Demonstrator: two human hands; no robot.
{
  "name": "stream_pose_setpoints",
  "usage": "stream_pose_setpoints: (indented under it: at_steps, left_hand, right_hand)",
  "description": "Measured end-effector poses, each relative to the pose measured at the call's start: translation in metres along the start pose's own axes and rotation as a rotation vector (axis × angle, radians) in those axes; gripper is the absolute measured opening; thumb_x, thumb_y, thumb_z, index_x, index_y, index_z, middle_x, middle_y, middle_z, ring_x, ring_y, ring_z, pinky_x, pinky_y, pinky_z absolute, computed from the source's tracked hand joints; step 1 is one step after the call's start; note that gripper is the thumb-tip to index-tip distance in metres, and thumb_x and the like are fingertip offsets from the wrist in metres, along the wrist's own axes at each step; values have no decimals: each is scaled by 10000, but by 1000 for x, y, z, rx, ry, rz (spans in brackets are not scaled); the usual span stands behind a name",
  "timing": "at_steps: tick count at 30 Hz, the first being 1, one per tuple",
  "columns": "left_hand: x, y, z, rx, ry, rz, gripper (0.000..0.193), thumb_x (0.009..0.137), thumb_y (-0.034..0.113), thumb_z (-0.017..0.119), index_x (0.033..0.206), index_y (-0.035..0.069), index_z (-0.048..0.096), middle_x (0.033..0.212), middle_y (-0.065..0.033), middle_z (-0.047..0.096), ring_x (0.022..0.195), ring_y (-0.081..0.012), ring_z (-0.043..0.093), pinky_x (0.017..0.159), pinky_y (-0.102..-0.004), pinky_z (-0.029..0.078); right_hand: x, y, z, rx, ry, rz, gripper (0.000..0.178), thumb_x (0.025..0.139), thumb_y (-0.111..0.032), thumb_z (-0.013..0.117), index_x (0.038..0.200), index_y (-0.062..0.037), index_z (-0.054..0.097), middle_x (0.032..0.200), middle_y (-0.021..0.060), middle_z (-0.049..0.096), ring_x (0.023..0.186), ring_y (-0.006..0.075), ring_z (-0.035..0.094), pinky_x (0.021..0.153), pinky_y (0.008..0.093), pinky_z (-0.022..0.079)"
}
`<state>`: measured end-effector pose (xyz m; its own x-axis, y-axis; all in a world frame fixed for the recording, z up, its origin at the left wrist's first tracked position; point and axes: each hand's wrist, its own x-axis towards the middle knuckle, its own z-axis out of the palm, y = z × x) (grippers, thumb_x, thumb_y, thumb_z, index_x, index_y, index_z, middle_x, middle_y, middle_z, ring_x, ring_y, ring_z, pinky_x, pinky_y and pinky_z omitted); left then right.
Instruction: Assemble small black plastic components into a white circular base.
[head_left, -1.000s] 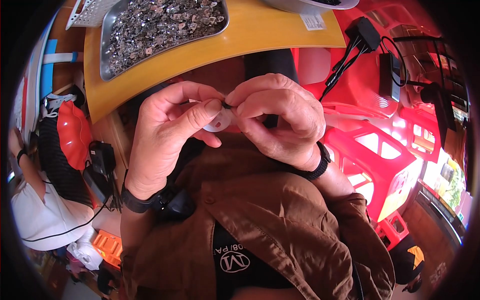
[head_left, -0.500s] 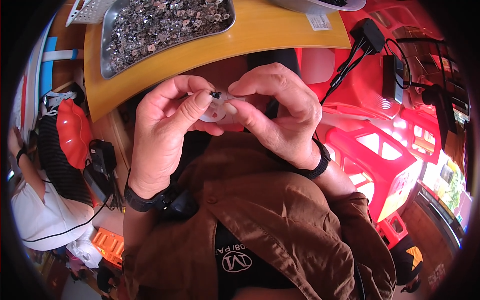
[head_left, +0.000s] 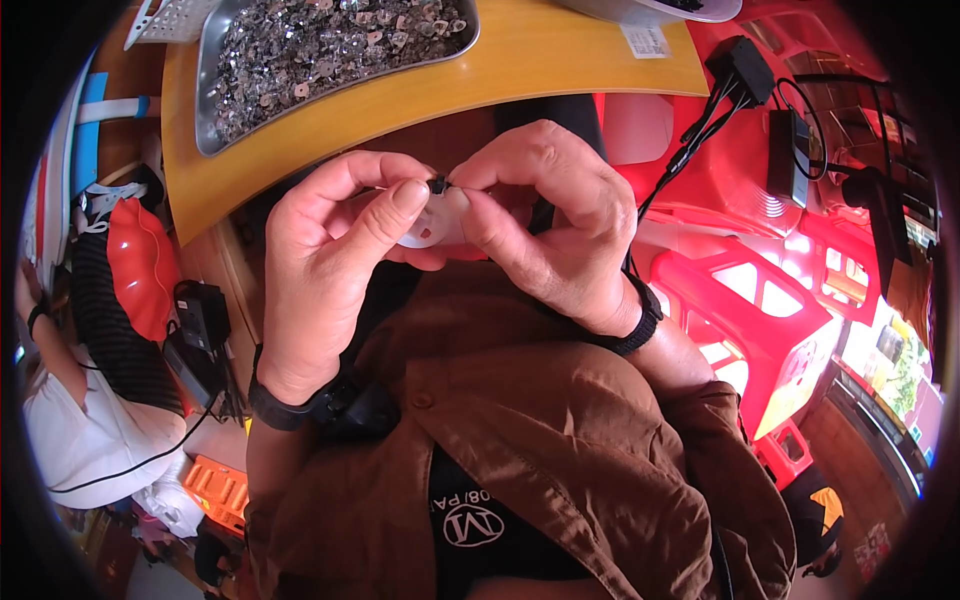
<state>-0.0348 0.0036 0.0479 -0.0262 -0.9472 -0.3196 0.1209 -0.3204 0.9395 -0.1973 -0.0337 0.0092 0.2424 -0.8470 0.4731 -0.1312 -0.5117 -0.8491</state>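
My left hand (head_left: 325,255) pinches a small black part (head_left: 438,186) between thumb and forefinger, in front of my chest. From the other side, my right hand (head_left: 565,215) closes thumb and forefinger on the same part. The fingertips cover most of it, so its exact kind does not show. Behind the thumbs, a translucent whitish piece with a rounded edge (head_left: 428,232) rests against the curled lower fingers of my left hand. Much of that piece is hidden too.
Ahead, a metal tray (head_left: 204,115) of small shiny metal pieces stands on a yellow tabletop (head_left: 560,70), beside a white perforated basket (head_left: 170,22) and a metal bowl (head_left: 640,12). Red plastic stools (head_left: 745,320) stand at right. Another person's arm (head_left: 60,350) shows at left.
My right thumb and forefinger have moved left and closed onto the black part; they were apart from it before. My left hand keeps its pinch.
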Motion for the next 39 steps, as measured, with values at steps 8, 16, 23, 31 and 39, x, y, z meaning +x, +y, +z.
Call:
stream_pose_setpoints:
  at_steps: [8,16,23,31,39]
  left_hand:
    - [2,-1,-10,-100,-69,-91,207,871,188,593,959,1,580,812,-45,612,732,-92,593,589,-242,536]
    - [3,-1,-12,-63,-100,-105,215,903,197,527,995,3,536,841,-69,601,703,-126,590,556,-256,533]
    - [2,0,-11,-126,-85,-107,207,883,201,574,941,2,572,833,-53,603,724,-114,601,574,-244,531]
    - [3,0,-9,-140,-116,-168,205,886,191,565,953,-3,565,838,-64,608,743,-133,615,583,-249,532]
    - [3,0,-6,-133,-133,-170,227,894,191,550,989,-15,559,873,-93,624,775,-189,646,612,-258,535]
  right_hand:
    - [3,1,5,66,-32,-2,133,687,2,681,801,-56,644,735,45,597,584,120,572,472,214,458]
    - [4,11,7,119,-53,-121,143,724,-29,699,862,-60,675,759,44,607,654,126,582,554,243,467]
    - [-1,12,7,322,-70,117,102,759,-70,694,859,-54,681,761,35,606,648,93,567,538,207,441]
    - [-2,15,7,271,-74,24,84,778,-80,678,852,-40,670,789,47,607,640,102,570,533,213,456]
    - [-3,13,5,221,-51,36,89,788,-96,671,840,-36,631,797,60,609,638,115,572,529,226,460]
